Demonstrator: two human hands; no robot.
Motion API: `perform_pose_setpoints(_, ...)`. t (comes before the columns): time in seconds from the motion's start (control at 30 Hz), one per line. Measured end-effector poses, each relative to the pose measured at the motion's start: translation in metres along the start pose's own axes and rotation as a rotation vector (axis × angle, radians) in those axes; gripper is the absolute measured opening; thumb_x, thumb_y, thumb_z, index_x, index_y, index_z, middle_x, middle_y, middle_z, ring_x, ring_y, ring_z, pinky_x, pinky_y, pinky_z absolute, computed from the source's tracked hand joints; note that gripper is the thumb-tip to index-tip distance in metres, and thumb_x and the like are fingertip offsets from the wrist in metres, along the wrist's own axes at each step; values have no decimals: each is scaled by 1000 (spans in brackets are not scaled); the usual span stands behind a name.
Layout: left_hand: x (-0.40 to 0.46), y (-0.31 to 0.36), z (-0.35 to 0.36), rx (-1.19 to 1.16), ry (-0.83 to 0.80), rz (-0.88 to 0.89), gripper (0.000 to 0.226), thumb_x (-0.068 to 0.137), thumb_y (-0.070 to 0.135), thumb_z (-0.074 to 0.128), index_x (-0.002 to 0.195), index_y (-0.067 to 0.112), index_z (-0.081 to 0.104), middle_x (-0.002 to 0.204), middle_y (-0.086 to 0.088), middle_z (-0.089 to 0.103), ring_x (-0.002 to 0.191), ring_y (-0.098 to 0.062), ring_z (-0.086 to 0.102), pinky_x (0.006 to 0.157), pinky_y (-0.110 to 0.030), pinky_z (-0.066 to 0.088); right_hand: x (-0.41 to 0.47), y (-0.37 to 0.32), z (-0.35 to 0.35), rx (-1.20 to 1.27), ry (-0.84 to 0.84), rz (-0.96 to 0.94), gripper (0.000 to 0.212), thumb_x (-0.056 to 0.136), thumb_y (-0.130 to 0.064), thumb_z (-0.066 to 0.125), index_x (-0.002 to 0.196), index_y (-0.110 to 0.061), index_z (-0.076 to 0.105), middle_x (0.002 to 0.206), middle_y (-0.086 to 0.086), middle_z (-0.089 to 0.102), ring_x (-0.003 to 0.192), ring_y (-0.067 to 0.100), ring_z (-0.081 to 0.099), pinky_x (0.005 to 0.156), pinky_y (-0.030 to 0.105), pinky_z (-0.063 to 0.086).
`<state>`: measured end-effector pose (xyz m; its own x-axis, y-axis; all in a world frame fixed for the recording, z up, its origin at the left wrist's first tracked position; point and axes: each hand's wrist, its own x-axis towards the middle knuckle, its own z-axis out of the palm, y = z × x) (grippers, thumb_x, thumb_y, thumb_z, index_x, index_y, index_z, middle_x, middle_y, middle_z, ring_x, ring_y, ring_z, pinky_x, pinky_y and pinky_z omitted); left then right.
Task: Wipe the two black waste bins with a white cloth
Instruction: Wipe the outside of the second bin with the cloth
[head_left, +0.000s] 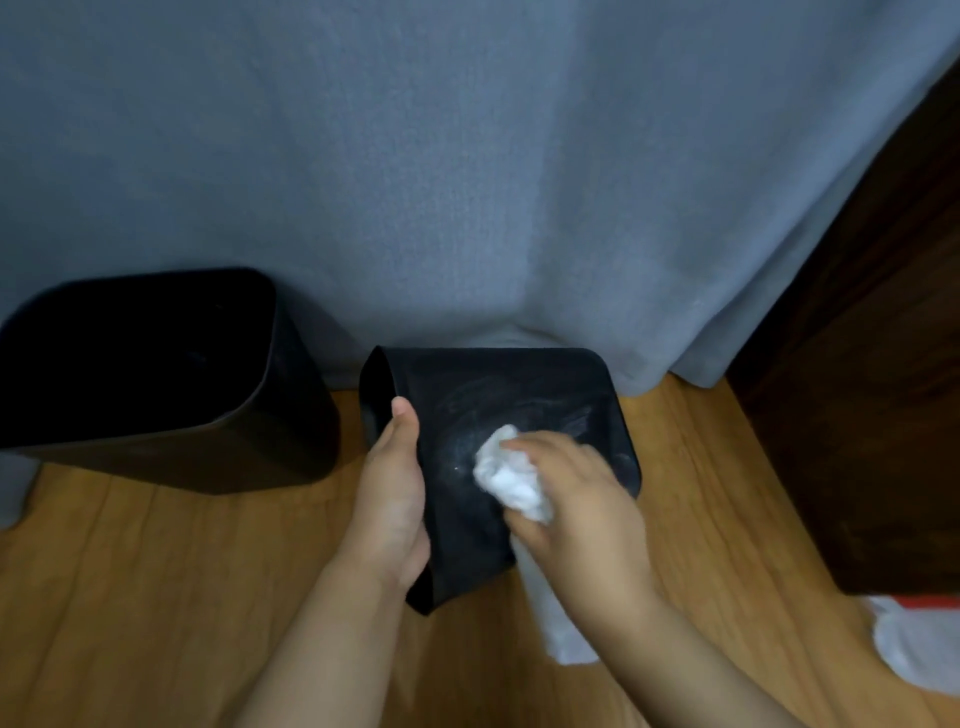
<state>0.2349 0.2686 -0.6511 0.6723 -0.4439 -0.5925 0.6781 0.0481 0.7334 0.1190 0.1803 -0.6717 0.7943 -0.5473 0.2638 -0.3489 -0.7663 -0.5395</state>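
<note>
Two hands (395, 499) (582, 509) on tipped bin's (519, 395) side.

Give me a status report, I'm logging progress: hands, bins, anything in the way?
Left hand gripping tipped bin by its edge. Right hand pressing white cloth on its side. Second bin upright, left, untouched. Nothing obstructing.

we take this for a room in a home: a wood-plank floor (156, 597), a long grey curtain (467, 182) hanging down to it, and a dark wooden furniture panel (872, 415) on the right beside the curtain.
</note>
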Motion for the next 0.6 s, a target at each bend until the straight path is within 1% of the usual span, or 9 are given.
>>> perform_pose_setpoints(0.07,2,2,-1,-14,17,-12,54,99,54,37,124,14,64,115,-10,74,102,-24,72,85,-38,55,-5,-15,-1,20,-104,-166,44,68,-31,62,113,-32,61,114,-18,61,90,6,53,70,17,46)
perform_pose_setpoints(0.13,2,2,-2,-11,10,-23,55,99,54,37,124,13,64,115,-11,73,102,-24,72,86,-38,54,-4,-11,-3,-22,-128,-217,42,70,-33,62,112,-34,61,113,-20,60,89,4,51,67,15,43)
perform_pose_setpoints(0.23,1,-1,-1,-16,-13,-39,57,100,55,34,132,16,60,121,-10,71,111,-26,68,101,-43,49,6,8,-1,-85,-15,-26,44,66,-24,70,109,-28,63,109,-15,62,85,12,58,67,23,49)
perform_pose_setpoints(0.3,1,-1,-1,-16,-7,-22,56,100,55,34,131,17,60,121,-10,71,111,-26,69,102,-43,48,10,5,-1,-73,13,15,42,66,-22,67,108,-25,64,109,-12,63,84,15,59,66,28,52)
perform_pose_setpoints(0.4,1,3,1,-18,-1,-19,54,100,53,36,118,11,66,112,-14,74,99,-27,73,85,-38,56,1,-16,-2,-27,-87,-187,46,66,-30,58,112,-31,62,114,-18,61,90,7,53,70,18,43)
perform_pose_setpoints(0.43,0,4,1,-19,2,-24,54,100,52,38,116,9,67,109,-15,75,97,-28,73,83,-38,56,-4,-18,-3,-20,-128,-240,46,67,-32,57,112,-32,62,115,-19,60,90,5,51,70,16,40)
perform_pose_setpoints(0.47,0,3,1,-11,3,-23,55,99,53,39,118,9,66,111,-15,74,99,-29,73,87,-41,55,-6,-14,-5,-18,-157,-258,46,67,-33,57,113,-33,62,116,-20,60,89,4,50,70,15,39)
perform_pose_setpoints(0.53,0,1,0,0,-2,-12,57,98,54,37,127,13,62,120,-13,71,109,-29,69,102,-48,49,-8,9,-7,-38,-143,-172,45,71,-28,63,115,-33,61,118,-20,59,94,6,53,73,19,44)
perform_pose_setpoints(0.6,-1,1,0,11,-15,0,56,98,56,35,130,18,61,122,-8,71,113,-26,67,105,-48,47,-2,42,-11,-8,-115,88,43,77,-21,70,119,-28,59,117,-13,58,101,12,56,80,26,47)
